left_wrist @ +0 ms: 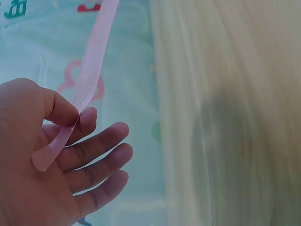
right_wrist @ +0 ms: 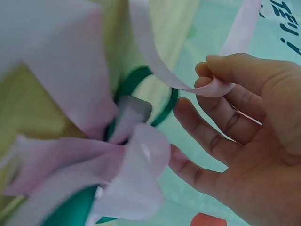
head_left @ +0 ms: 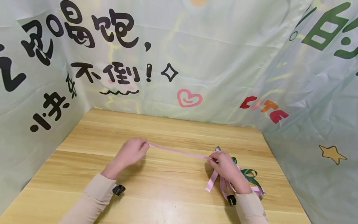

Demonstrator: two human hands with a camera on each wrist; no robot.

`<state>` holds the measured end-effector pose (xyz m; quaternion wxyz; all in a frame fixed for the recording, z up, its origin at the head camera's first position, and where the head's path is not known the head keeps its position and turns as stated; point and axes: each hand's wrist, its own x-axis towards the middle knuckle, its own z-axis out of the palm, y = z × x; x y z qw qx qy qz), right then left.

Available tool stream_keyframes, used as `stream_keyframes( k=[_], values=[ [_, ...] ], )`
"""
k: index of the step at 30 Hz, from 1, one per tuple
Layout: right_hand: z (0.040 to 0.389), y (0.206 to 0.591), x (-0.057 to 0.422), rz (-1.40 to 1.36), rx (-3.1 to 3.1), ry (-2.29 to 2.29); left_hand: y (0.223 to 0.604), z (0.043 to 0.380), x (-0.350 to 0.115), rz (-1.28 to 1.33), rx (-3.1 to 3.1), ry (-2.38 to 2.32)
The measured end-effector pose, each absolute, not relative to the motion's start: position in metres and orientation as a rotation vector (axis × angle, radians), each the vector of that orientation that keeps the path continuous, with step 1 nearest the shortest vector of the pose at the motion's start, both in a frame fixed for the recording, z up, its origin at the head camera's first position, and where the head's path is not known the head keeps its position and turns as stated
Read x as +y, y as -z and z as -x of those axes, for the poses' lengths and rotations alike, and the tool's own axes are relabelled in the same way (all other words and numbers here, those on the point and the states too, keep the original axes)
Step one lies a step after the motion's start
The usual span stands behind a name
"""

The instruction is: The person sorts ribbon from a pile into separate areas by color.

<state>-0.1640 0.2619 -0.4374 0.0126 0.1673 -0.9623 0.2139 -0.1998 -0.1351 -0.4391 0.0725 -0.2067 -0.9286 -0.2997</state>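
Observation:
A pink ribbon runs stretched between the two hands above the table. My left hand pinches one end between thumb and index finger; in the left wrist view a short tail of the ribbon lies across the palm, the other fingers spread. Further along the ribbon, my right hand pinches it with thumb and fingertips. Beneath and beside the right hand is a loose bunch of pink and green ribbons, with a green loop and a pink tail sticking out. The hand partly hides the bunch in the head view.
The wooden table is bordered by printed cloth walls at the back and both sides. A small black device sits at the left cuff, and another black device at the right cuff.

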Motion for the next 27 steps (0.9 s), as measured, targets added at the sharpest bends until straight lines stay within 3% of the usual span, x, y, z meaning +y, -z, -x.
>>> stream_keyframes(
  k=[12,27],
  values=[
    [0.195,0.429,0.281,-0.413,-2.968,-0.887,0.437,0.218,-0.169,0.372,-2.837,1.13],
    [0.207,0.427,0.278,-0.381,-2.924,-0.939,0.443,0.233,-0.21,0.225,-2.8,1.254]
  ],
)
